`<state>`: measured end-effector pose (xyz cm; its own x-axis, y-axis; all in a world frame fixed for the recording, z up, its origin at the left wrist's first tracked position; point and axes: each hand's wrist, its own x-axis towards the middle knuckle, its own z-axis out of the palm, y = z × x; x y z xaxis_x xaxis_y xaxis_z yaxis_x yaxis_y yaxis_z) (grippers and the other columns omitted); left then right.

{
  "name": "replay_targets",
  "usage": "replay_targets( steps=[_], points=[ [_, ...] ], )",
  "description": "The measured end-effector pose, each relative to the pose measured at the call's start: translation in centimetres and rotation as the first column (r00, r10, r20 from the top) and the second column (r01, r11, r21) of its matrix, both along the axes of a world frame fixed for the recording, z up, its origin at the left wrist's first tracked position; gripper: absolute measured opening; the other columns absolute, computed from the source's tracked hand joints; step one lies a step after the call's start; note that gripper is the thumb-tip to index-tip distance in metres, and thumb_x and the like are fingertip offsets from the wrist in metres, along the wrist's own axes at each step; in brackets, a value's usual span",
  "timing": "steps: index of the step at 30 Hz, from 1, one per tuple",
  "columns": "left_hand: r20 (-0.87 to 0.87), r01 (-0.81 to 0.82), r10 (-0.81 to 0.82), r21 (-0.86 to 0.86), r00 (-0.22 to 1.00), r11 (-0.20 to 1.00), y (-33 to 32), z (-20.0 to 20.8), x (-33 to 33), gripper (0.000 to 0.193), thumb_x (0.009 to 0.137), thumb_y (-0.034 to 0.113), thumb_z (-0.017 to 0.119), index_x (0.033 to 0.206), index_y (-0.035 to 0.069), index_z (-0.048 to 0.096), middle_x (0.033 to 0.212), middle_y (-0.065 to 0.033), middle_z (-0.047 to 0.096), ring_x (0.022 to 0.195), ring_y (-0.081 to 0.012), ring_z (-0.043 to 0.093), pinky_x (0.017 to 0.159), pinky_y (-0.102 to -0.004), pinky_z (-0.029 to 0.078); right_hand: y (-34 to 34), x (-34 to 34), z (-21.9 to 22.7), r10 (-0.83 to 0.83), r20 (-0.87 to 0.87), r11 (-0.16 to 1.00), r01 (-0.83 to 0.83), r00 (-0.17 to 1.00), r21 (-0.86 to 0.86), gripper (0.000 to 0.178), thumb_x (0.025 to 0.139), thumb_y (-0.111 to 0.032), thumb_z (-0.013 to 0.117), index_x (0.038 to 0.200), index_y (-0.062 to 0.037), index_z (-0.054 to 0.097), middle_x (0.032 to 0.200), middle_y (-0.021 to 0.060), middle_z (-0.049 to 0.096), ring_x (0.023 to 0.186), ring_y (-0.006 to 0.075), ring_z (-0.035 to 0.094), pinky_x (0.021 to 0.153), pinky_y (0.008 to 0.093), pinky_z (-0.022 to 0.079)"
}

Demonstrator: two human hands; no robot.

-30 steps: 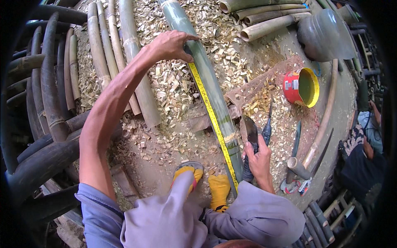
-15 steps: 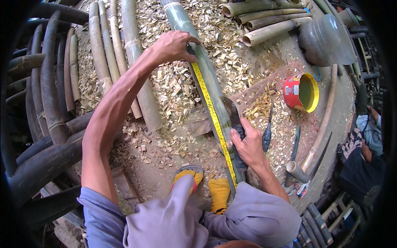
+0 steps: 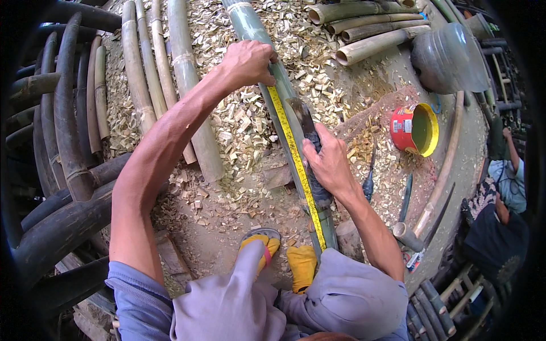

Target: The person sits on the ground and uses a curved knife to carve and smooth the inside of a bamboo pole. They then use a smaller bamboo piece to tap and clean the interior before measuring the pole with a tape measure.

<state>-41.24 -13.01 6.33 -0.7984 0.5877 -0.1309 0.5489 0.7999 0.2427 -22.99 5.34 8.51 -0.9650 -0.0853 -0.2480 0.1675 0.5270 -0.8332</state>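
Note:
A pale green bamboo pole (image 3: 242, 20) slopes from the far middle down to my right knee. Along its upper side lies a yellow tape measure (image 3: 289, 139), pulled out straight. My left hand (image 3: 248, 63) closes around the far end of the tape, against the pole; what sits under its fingers is mostly hidden. My right hand (image 3: 329, 162) grips a tool with a thick black-wrapped handle and a short dark blade (image 3: 301, 113). That tool lies along the pole's right side, beside the tape, its blade pointing away from me.
Wood chips cover the ground around bamboo poles (image 3: 193, 96) on the left. Right of me stand a red tub (image 3: 401, 128), a dark-handled pointed tool (image 3: 368, 184) and a long blade (image 3: 406, 199). Dark poles (image 3: 68, 108) are stacked left. Another person (image 3: 506, 182) sits at far right.
My right hand has slid the dark-bladed tool up along the pole, away from me. My left hand has shifted slightly, its fingers now lower over the pole.

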Motion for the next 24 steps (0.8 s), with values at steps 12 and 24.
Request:
replay_targets(
  steps=[12, 24],
  points=[
    [0.022, -0.021, 0.020, 0.026, 1.000, 0.999, 0.1, -0.2, 0.0, 0.050, 0.058, 0.030, 0.078, 0.103, 0.010, 0.070, 0.080, -0.0074, 0.071, 0.074, -0.0212, 0.068, 0.066, -0.0319, 0.053, -0.6, -1.1, -1.2, -0.001, 0.005, 1.000, 0.002, 1.000, -0.030, 0.024, 0.085, -0.009, 0.051, 0.099, 0.0109, 0.050, 0.061, 0.0260, 0.057, 0.058, 0.0369, 0.064, 0.050, 0.0446, 0.046],
    [0.053, -0.029, 0.029, 0.007, 0.998, 1.000, 0.2, 0.1, -0.1, 0.051, 0.059, 0.031, 0.079, 0.104, 0.010, 0.070, 0.080, -0.0069, 0.071, 0.073, -0.0201, 0.068, 0.065, -0.0316, 0.053, -0.4, -1.2, -1.6, 0.001, 0.019, 0.999, -0.001, 1.000, -0.038, 0.020, 0.085, -0.009, 0.050, 0.094, 0.0088, 0.050, 0.060, 0.0236, 0.057, 0.056, 0.0331, 0.063, 0.050, 0.0445, 0.047]
  ],
)
